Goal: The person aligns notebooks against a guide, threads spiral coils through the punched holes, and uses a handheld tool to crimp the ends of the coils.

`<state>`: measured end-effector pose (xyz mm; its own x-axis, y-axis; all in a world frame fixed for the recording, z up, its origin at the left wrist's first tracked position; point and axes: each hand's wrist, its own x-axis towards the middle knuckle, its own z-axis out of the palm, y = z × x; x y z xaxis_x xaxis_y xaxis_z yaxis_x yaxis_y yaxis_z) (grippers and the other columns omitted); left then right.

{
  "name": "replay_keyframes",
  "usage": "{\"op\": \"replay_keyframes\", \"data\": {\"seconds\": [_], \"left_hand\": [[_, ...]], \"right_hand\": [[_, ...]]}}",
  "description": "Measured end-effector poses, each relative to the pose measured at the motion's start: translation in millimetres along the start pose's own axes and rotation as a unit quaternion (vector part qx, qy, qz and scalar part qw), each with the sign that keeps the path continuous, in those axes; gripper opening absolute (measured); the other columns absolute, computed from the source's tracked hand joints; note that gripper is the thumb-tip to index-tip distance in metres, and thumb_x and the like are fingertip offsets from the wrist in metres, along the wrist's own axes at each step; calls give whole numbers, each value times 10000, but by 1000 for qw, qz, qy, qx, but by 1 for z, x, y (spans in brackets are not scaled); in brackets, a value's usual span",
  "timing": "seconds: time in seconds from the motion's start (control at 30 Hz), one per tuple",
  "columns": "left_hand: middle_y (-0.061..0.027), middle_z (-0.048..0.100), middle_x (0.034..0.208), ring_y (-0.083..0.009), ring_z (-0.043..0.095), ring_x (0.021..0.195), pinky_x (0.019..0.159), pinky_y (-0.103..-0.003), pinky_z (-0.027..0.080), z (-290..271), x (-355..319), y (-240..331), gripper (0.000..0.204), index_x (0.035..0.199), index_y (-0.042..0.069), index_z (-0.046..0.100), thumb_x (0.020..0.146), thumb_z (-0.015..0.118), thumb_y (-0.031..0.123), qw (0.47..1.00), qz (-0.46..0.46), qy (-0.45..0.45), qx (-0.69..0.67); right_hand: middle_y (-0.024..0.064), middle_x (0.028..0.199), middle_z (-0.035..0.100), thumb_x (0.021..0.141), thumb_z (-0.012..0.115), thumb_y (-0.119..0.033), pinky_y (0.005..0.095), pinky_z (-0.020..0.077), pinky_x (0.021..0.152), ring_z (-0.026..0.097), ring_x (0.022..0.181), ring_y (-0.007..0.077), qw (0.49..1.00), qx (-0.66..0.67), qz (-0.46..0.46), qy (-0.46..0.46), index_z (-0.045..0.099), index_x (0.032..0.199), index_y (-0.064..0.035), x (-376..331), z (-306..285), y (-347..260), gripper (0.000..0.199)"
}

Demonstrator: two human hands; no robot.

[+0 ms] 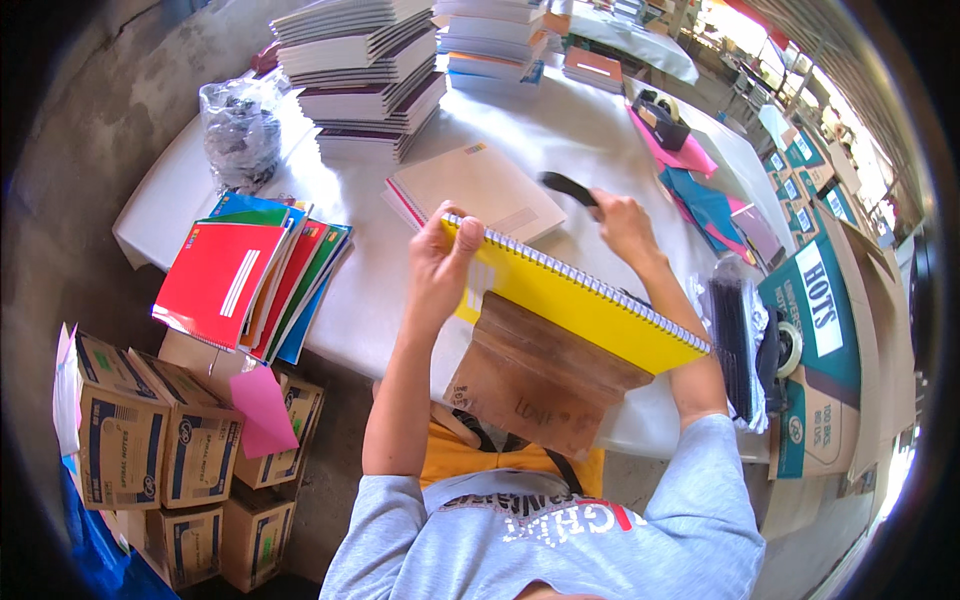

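Observation:
My left hand (441,258) is closed round the upper left corner of a yellow spiral notebook (575,305), thumb over the white wire coil. The notebook tilts above the table edge, its coil facing up. In my right hand (625,225), beyond the coil, is a black curved object (567,187); its kind is blurred. Below the notebook sits a brown wooden stand (535,400) with handwriting on it. A pale-covered notebook (485,185) lies flat on the white table just past my left hand, over another with a pink edge.
Red, green and blue notebooks (222,270) overlap at the left. Tall notebook stacks (360,95) stand at the back, near a plastic bag (240,135). Black coils (730,345) and a tape roll (789,350) lie right. Cartons (125,430) flank the table (385,335).

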<state>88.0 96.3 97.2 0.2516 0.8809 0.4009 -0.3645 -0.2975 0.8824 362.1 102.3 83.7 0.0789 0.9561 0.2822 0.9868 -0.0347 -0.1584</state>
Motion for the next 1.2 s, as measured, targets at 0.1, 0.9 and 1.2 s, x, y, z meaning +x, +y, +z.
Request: {"op": "replay_keyframes", "data": {"seconds": [0.1, 0.9, 1.2], "left_hand": [[25, 532, 695, -46, 457, 666, 603, -192, 357, 9, 7, 3, 237, 758, 26, 578, 856, 644, 232, 998, 55, 32, -1], [-50, 696, 845, -171, 674, 810, 637, -244, 440, 66, -108, -18, 185, 827, 76, 655, 658, 652, 0, 882, 319, -22, 346], [-79, 694, 891, -199, 671, 859, 677, -248, 437, 69, -110, -18, 221, 815, 55, 672, 625, 595, -29, 876, 349, -47, 328]], "right_hand": [[164, 1064, 606, 804, 593, -220, 410, 460, 838, 576, 994, 324, 990, -75, 119, 29, 508, 1238, -142, -38, 34, 68, 449], [117, 994, 528, 843, 610, -222, 342, 373, 853, 495, 908, 250, 899, 342, 114, 249, 532, 1239, -119, -241, -41, -47, 417], [107, 1068, 460, 751, 692, -290, 393, 301, 880, 432, 1015, 258, 967, 181, 83, 161, 578, 1210, -248, -258, -60, -102, 474]]}}
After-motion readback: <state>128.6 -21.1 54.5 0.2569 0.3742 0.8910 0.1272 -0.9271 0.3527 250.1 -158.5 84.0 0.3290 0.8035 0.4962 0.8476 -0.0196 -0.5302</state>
